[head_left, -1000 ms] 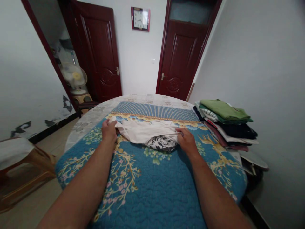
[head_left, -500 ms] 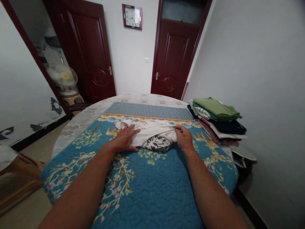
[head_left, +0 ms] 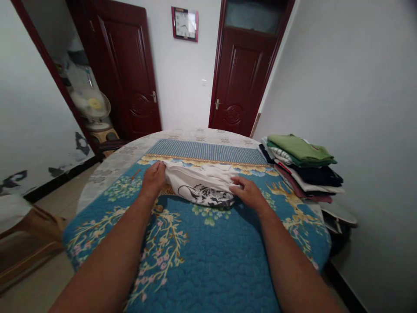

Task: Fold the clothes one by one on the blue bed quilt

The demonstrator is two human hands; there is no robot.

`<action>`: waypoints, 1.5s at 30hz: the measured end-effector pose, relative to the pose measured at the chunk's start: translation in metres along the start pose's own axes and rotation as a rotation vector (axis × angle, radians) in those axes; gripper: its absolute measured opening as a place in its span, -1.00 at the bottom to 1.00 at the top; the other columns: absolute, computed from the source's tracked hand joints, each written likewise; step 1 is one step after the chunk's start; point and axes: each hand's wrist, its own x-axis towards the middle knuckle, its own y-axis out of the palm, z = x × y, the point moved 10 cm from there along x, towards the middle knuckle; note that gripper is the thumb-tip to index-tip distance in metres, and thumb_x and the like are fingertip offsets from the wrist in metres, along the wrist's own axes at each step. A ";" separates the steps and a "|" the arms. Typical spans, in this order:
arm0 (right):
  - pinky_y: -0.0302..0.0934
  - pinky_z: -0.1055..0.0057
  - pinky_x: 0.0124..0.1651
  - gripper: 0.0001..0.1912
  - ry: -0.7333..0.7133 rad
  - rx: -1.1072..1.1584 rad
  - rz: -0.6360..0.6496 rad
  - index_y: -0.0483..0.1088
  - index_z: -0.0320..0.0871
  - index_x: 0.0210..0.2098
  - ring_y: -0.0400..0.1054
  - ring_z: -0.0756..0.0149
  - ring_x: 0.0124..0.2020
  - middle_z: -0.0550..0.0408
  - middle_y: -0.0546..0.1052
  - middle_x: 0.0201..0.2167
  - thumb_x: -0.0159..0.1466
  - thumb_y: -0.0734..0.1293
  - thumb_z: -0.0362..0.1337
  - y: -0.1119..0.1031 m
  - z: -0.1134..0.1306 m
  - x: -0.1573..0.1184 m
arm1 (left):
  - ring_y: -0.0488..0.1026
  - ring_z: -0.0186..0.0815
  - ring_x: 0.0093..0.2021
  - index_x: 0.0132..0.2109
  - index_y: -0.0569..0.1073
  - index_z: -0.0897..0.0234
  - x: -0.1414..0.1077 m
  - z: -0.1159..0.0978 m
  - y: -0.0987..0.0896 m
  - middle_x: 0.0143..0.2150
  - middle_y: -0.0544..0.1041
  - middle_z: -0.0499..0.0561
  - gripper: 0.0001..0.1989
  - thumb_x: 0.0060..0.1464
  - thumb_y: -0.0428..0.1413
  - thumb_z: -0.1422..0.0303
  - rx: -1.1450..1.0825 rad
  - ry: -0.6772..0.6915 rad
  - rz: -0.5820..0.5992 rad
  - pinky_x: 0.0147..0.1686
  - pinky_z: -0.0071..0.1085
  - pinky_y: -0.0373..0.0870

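A white T-shirt with a black animal print lies loosely bunched on the blue floral quilt. My left hand is closed on its left end and lifts that end slightly off the quilt. At the right edge of the shirt is my right hand, its thumb and forefinger apart and the fingertips touching the fabric. The lower folds of the shirt hide how its layers lie.
A stack of folded clothes, with a green garment on top, stands at the right of the round table near the wall. A patterned cloth covers the table under the quilt. A wooden chair is at the left, and a fan stands in the doorway.
My left hand has gone from lying flat on the shirt to gripping its left end, shifting left. My right hand has loosened its pinch and moved slightly nearer me. The view has turned slightly left.
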 end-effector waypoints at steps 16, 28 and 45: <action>0.35 0.12 0.11 -0.61 0.028 -0.036 -0.326 0.61 -0.12 -0.08 0.52 0.02 -0.06 -0.10 0.68 -0.10 0.33 0.32 0.01 -0.042 -0.001 -0.002 | 0.43 -0.17 -0.31 -0.23 0.68 0.21 -0.006 0.007 0.026 -0.34 0.62 -0.02 -0.58 -0.08 0.35 -0.03 -0.187 -0.101 0.394 -0.36 -0.40 0.24; 0.22 0.33 -0.27 -0.59 0.113 0.078 -0.241 0.56 -0.11 -0.35 0.39 0.18 -0.35 0.12 0.55 -0.45 0.32 0.31 0.09 -0.041 -0.006 -0.001 | 0.52 -0.15 -0.41 -0.27 0.64 0.31 -0.003 0.043 0.033 -0.34 0.65 0.15 -0.48 -0.21 0.44 -0.05 -0.617 -0.357 0.290 -0.41 -0.32 0.43; 0.37 0.23 -0.07 -0.65 0.064 0.282 -0.256 0.61 -0.14 -0.14 0.52 0.13 -0.21 0.00 0.68 -0.24 0.29 0.40 0.00 -0.018 0.015 -0.004 | 0.47 -0.11 -0.28 -0.20 0.63 0.17 -0.022 -0.048 0.009 -0.35 0.56 0.06 -0.79 0.22 0.19 0.15 0.055 0.226 0.015 -0.11 -0.26 0.37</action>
